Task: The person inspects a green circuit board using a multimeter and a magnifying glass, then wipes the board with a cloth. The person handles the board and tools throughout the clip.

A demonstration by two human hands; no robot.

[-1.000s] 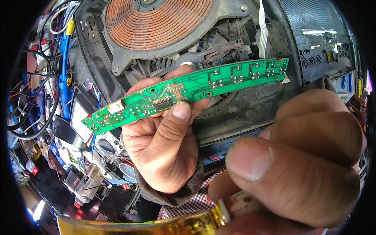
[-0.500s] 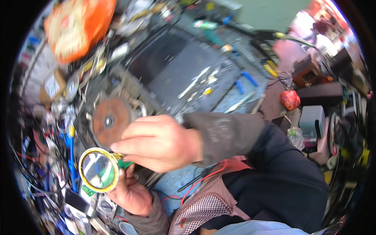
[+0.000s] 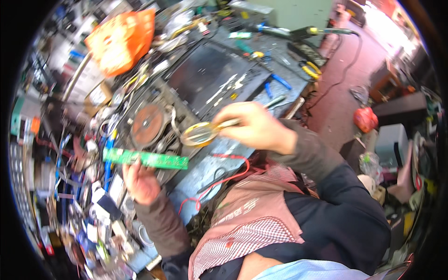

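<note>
My left hand (image 3: 141, 183) grips a long, narrow green circuit board (image 3: 161, 160) near its middle, thumb and fingers on its lower edge. A magnifying glass (image 3: 199, 134) with a gold rim is in my right hand (image 3: 255, 125), held by its handle. Its lens is tilted and sits to the right of the board's upper edge, apart from it. Behind both hands lies an opened appliance with a round copper-coloured coil (image 3: 148, 124). Beyond it, a dark glass panel (image 3: 205, 77) carries several small loose pieces.
A red cable (image 3: 224, 183) curls over the blue bench mat in front of me. Blue-handled pliers (image 3: 278, 84) and yellow-handled pliers (image 3: 310, 71) lie at the right; a soldering iron (image 3: 329, 31) rests at the far corner. Tangled wires and parts crowd the left. An orange bag (image 3: 121, 42) stands at the back left.
My right hand has drawn the magnifying glass away to the right, off the circuit board. The board, earlier mostly behind the lens and hand, now shows full length. The view has shifted.
</note>
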